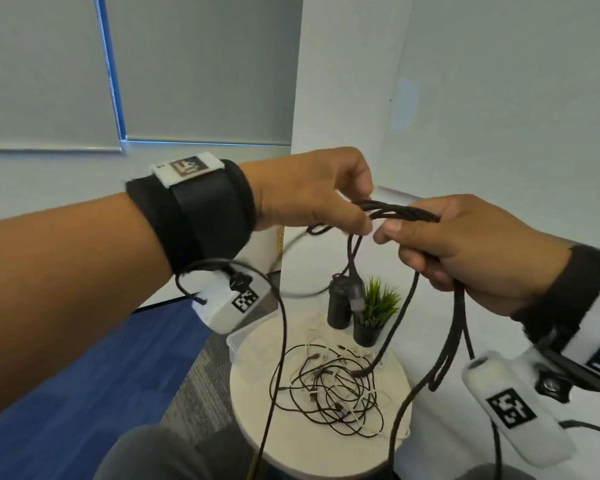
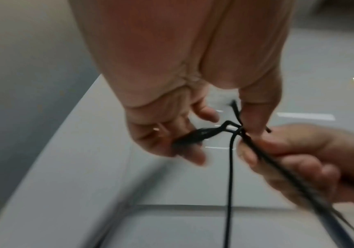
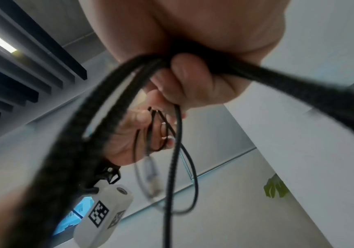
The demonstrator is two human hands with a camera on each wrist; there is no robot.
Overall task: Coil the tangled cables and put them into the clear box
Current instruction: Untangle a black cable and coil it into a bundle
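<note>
The right hand grips a bundle of black cable loops in the air while the left hand pinches its end, above a round white table bearing tangled cables beside a clear box.

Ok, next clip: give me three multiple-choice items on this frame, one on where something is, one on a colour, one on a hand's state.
1. Where does the cable tangle lie?
A. on the round white table
B. on the blue floor
C. inside a drawer

2. What colour is the braided cable held up between the hands?
A. red
B. black
C. yellow

3. What is the right hand doing?
A. resting flat on the table
B. hanging open, holding nothing
C. gripping looped cable

Key: 1 A, the tangle sits on the tabletop before the small plant; 2 B, its strands look black in every view; 3 C, its fingers curl round the loops while the left hand pinches the end.
</note>
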